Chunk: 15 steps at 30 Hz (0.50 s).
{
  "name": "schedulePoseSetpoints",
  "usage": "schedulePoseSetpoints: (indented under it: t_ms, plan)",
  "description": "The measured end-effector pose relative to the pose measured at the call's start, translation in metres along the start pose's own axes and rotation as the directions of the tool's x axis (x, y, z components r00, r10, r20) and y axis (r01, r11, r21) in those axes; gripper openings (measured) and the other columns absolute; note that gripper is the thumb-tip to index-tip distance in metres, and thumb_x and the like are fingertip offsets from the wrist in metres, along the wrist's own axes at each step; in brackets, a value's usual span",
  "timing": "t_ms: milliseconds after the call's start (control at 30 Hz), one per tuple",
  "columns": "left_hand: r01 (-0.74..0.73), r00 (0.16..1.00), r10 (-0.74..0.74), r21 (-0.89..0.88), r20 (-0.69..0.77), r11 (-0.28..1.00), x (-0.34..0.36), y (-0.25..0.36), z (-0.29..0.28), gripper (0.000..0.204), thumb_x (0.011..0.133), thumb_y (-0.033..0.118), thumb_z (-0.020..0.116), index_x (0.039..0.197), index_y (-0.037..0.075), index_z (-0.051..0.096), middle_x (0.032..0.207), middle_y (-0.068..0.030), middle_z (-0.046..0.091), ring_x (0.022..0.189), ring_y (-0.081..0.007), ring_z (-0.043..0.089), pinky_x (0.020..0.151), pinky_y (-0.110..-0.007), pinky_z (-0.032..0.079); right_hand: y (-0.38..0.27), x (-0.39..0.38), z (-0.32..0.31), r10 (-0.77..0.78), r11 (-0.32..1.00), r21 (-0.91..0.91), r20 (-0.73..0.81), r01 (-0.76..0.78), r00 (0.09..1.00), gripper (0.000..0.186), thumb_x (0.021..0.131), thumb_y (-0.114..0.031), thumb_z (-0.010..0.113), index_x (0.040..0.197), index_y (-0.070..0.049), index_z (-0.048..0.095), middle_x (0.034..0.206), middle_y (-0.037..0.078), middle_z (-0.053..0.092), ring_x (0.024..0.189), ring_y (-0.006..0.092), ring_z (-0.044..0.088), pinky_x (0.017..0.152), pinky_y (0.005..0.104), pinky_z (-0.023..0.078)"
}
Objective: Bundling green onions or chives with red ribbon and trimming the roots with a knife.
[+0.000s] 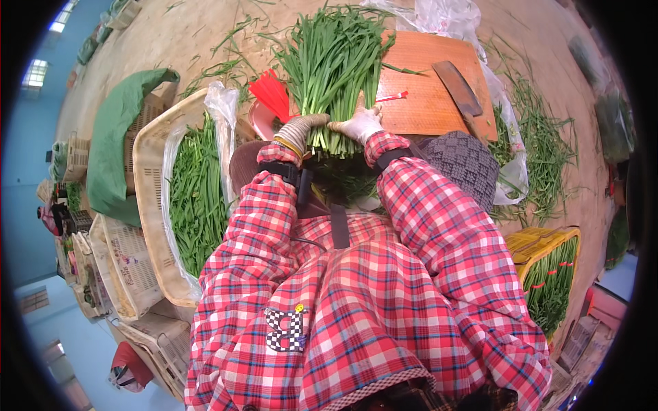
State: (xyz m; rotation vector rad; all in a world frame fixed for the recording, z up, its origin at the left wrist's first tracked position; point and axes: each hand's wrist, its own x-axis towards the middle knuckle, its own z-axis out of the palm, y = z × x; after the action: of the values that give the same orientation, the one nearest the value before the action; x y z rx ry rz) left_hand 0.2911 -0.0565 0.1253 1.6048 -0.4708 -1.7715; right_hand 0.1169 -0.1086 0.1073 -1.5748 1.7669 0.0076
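My left hand (301, 131), in a striped knit glove, grips the lower left of a bunch of long flat green leafy stalks (329, 58). My right hand (358, 123), in a pale glove, holds the same bunch at the lower right, its thumb pointing up along the stalks. The white cut ends hang below both hands. Right of the bunch lies an orange wooden board (432, 109) with a cleaver (458, 88) and a thin red-and-white strip (392, 96). Red ties (271, 92) lie to its left beside a pink bowl (260, 116).
A plastic-lined crate of greens (147, 185) is at left, near a green tarp (116, 144) and stacked crates (123, 260). Loose leaves (541, 157) litter the floor around plastic bags (445, 17). A yellow crate (522, 250) with banded bunches stands at lower right.
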Motion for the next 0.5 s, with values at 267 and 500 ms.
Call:
schedulePoseSetpoints:
  t_ms: [267,500]
  plan:
    - [-0.150,0.957,0.212,0.286,-0.197,0.946,0.041,-0.013,-0.017,0.032,0.075,0.011,0.072,0.103,0.000,0.062,0.082,-0.0140,0.067,0.065,-0.0271,0.064,0.055,-0.044,0.053,0.044,0.036,0.002,-0.184,0.933,0.328,0.074,0.150,0.980,0.130,0.062,-0.038,0.086,0.150,-0.007,-0.005,0.150,0.030,0.017,0.139,0.0354,0.026,0.111,0.0359,0.028]
    - [-0.103,0.983,0.120,0.125,-0.140,0.987,0.021,-0.004,-0.017,0.021,0.077,0.009,0.069,0.093,-0.003,0.061,0.072,-0.0128,0.064,0.055,-0.0256,0.061,0.047,-0.041,0.051,0.040,0.032,-0.002,-0.218,0.904,0.398,0.116,0.156,0.969,0.138,0.058,-0.053,0.085,0.150,-0.013,-0.010,0.151,0.036,0.006,0.143,0.0379,0.016,0.114,0.0363,0.022]
